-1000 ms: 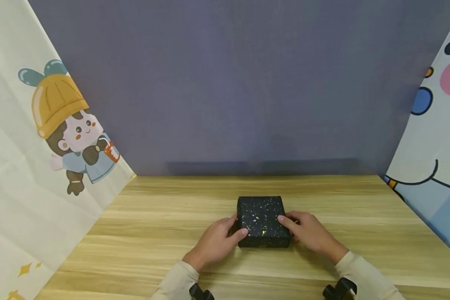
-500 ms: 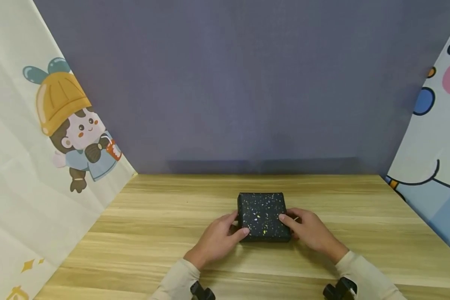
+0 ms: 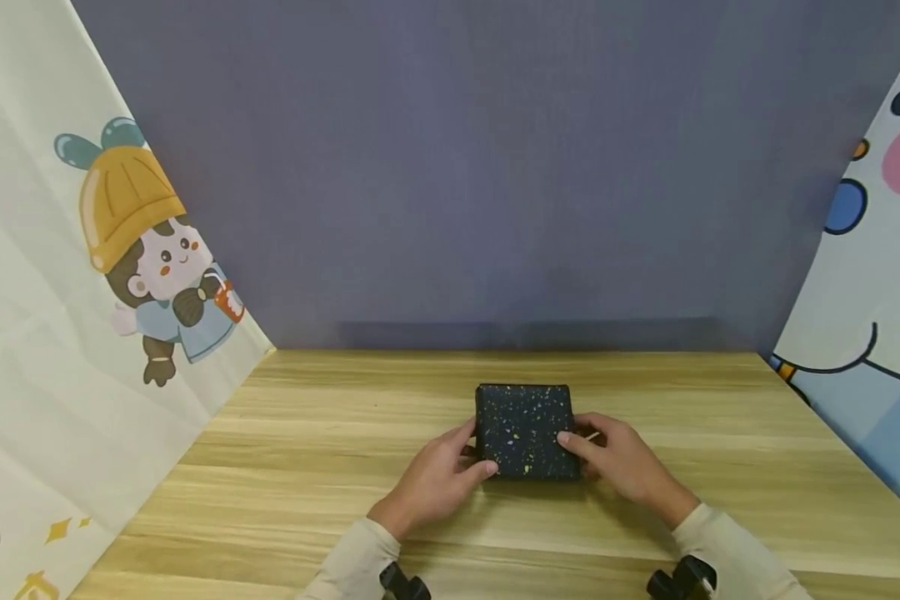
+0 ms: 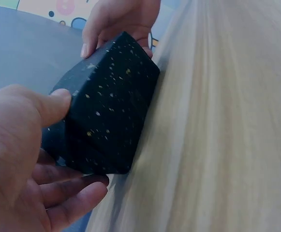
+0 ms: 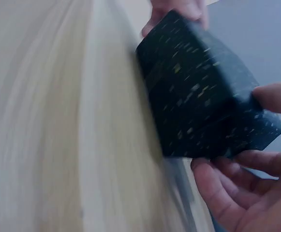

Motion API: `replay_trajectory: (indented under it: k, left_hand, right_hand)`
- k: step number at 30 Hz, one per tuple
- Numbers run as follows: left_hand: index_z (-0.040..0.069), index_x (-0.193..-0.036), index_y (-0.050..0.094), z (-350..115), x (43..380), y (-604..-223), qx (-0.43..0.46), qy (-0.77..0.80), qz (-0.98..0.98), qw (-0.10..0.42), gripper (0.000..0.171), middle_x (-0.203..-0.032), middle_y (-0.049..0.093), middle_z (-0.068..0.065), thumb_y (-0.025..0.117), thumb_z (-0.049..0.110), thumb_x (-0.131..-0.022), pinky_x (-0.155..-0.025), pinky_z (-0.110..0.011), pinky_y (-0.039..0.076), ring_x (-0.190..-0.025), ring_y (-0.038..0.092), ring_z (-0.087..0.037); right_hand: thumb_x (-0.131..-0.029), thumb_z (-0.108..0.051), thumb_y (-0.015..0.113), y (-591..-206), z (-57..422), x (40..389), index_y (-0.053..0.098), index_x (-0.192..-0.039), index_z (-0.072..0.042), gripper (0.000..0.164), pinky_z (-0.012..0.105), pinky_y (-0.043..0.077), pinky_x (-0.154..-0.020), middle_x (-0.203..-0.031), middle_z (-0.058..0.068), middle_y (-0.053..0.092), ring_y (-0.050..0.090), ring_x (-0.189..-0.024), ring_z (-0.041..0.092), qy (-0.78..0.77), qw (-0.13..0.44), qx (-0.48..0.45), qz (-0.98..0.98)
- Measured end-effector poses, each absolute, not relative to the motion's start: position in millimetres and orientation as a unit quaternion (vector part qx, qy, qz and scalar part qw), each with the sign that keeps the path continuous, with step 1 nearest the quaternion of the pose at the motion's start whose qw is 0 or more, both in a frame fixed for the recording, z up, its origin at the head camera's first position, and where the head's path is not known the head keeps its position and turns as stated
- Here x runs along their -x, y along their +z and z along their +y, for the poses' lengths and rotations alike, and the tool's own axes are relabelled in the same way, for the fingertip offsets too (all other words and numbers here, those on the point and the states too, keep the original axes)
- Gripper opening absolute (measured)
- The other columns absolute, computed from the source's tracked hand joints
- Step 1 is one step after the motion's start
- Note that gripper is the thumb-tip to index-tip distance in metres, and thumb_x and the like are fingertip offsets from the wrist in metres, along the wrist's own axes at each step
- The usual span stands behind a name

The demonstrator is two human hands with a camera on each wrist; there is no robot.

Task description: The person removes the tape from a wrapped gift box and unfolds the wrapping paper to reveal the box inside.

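Note:
A black box (image 3: 528, 429) with white and yellow specks is held between both hands in the middle of the head view. My left hand (image 3: 431, 483) grips its left side, thumb on the near left corner of the upper face. On the opposite side, my right hand (image 3: 622, 462) holds it with the thumb over the right edge. Both wrist views show fingers under or beside the ends of the speckled box (image 4: 111, 101), whose lower edge is close to the table; whether it touches, I cannot tell. The box's underside is hidden.
A wood-grain table (image 3: 307, 442) lies beneath. Behind it stands a grey-blue panel (image 3: 450, 167). Light cloths with cartoon prints hang at the left (image 3: 30, 333) and right (image 3: 855, 292). Black wrist devices sit at both beige sleeves (image 3: 352, 558).
The box has tilted in both hands, so its front side has gone from sight in the head view. It has shifted slightly away from me. Both hands keep their hold.

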State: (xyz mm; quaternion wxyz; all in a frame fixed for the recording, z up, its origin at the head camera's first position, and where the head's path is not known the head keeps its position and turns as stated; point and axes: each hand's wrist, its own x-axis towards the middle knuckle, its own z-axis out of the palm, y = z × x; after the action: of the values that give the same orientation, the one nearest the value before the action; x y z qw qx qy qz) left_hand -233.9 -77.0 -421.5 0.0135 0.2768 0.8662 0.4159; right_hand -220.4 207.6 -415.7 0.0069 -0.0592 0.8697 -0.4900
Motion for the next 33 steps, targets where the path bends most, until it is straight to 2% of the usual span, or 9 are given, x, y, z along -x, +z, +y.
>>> replay_trajectory:
  k: [4, 9, 15, 20, 23, 29, 33]
  left_hand:
    - [0.008, -0.157, 0.031, -78.8, 233.3, -421.6, -0.268, 0.454, 0.849, 0.036, 0.073, -0.145, 0.052, -0.015, 0.069, 0.029, -0.097, -0.089, -0.023, 0.052, -0.115, 0.065, -0.024]
    - [0.001, -0.154, 0.032, -79.3, 233.0, -421.8, -0.24, 0.484, 0.84, 0.046, 0.077, -0.145, 0.05, -0.021, 0.074, 0.024, -0.093, -0.088, -0.026, 0.054, -0.115, 0.064, -0.03]
    - [0.006, -0.155, 0.032, -81.2, 233.8, -418.8, -0.226, 0.466, 0.855, 0.017, 0.084, -0.145, 0.053, -0.014, 0.078, 0.031, -0.089, -0.086, -0.034, 0.055, -0.102, 0.067, -0.022]
    - [0.015, -0.16, 0.024, -82.7, 235.4, -417.0, -0.231, 0.471, 0.851, 0.016, 0.086, -0.148, 0.051, -0.009, 0.072, 0.039, -0.093, -0.087, -0.037, 0.054, -0.098, 0.068, -0.017]
    - [0.015, -0.16, 0.025, -84.5, 235.6, -417.8, -0.237, 0.494, 0.836, 0.019, 0.081, -0.148, 0.051, -0.008, 0.068, 0.041, -0.096, -0.089, -0.036, 0.054, -0.099, 0.068, -0.017]
    - [0.015, -0.158, 0.03, -86.0, 236.6, -419.5, -0.259, 0.531, 0.807, 0.003, 0.067, -0.147, 0.052, -0.008, 0.061, 0.035, -0.102, -0.093, -0.036, 0.051, -0.116, 0.062, -0.021]
    - [0.009, -0.157, 0.032, -84.3, 236.5, -417.7, -0.262, 0.563, 0.783, -0.005, 0.062, -0.146, 0.052, -0.014, 0.058, 0.029, -0.104, -0.096, -0.036, 0.05, -0.126, 0.056, -0.025]
  right_hand:
    - [-0.094, -0.03, 0.071, -417.5, 205.6, 218.8, 0.051, -0.134, 0.011, 0.061, 0.036, 0.058, -0.069, -0.118, 0.022, 0.063, 0.067, -0.074, 0.023, -0.538, 0.011, 0.061, 0.841]
    - [-0.093, -0.024, 0.073, -417.4, 202.7, 218.1, 0.05, -0.135, 0.012, 0.06, 0.037, 0.059, -0.069, -0.122, 0.023, 0.06, 0.067, -0.087, 0.025, -0.575, 0.011, 0.064, 0.815]
    - [-0.092, -0.019, 0.075, -416.0, 201.4, 218.6, 0.048, -0.138, 0.011, 0.061, 0.036, 0.059, -0.072, -0.118, 0.021, 0.06, 0.066, -0.097, 0.025, -0.605, 0.001, 0.072, 0.793]
    - [-0.092, -0.021, 0.076, -414.0, 202.2, 217.5, 0.051, -0.138, 0.008, 0.06, 0.035, 0.059, -0.073, -0.117, 0.019, 0.062, 0.066, -0.1, 0.026, -0.598, -0.016, 0.074, 0.798]
    - [-0.091, -0.023, 0.077, -412.4, 202.8, 217.0, 0.051, -0.139, 0.005, 0.061, 0.034, 0.058, -0.075, -0.12, 0.02, 0.062, 0.065, -0.105, 0.029, -0.587, -0.023, 0.07, 0.806]
    - [-0.09, -0.027, 0.077, -409.3, 203.5, 215.9, 0.052, -0.139, 0.001, 0.062, 0.029, 0.054, -0.082, -0.126, 0.018, 0.059, 0.061, -0.114, 0.033, -0.566, -0.039, 0.069, 0.821]
    - [-0.089, -0.018, 0.079, -411.4, 202.7, 215.9, 0.055, -0.133, 0.002, 0.054, 0.027, 0.054, -0.085, -0.128, 0.019, 0.056, 0.057, -0.119, 0.037, -0.584, -0.055, 0.091, 0.805]
